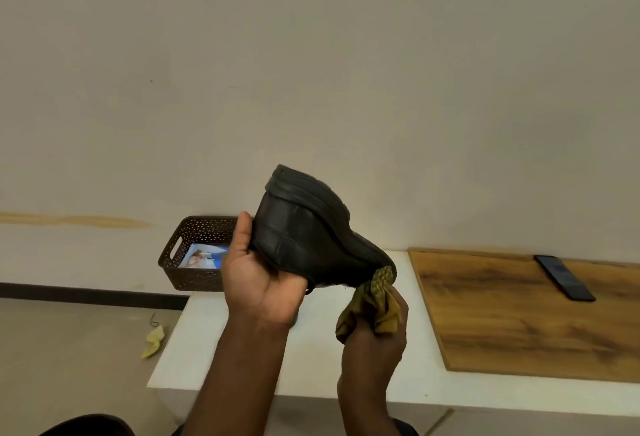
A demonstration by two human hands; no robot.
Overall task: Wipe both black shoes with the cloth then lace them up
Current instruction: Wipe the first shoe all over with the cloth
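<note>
— Plain cream wall behind, and a white table (242,359) down low in front of the person. What's up in the air?

— One black shoe (311,241), lifted above the table, tipped so the sole faces up and away, toe pointing down to the right. The left hand (263,280) grips it at the heel end, thumb up along the back, fingers curled out of sight round the opening.

— And the other hand?

— The right hand (377,328) is bunched tight around an olive-yellow cloth (375,300), and the top of that cloth touches the toe of the shoe from below.

— Laces?

— Can't make any out from this angle.

— What else is on show?

— A dark perforated basket (194,248) at the far left corner of the table, partly behind the left hand, with a printed picture (204,256) inside. To the right, a wooden board (519,314) lies flat on the table, and a dark phone (564,277) rests on its far edge. On the floor (69,349) left of the table, a crumpled yellow rag (153,341).
</note>
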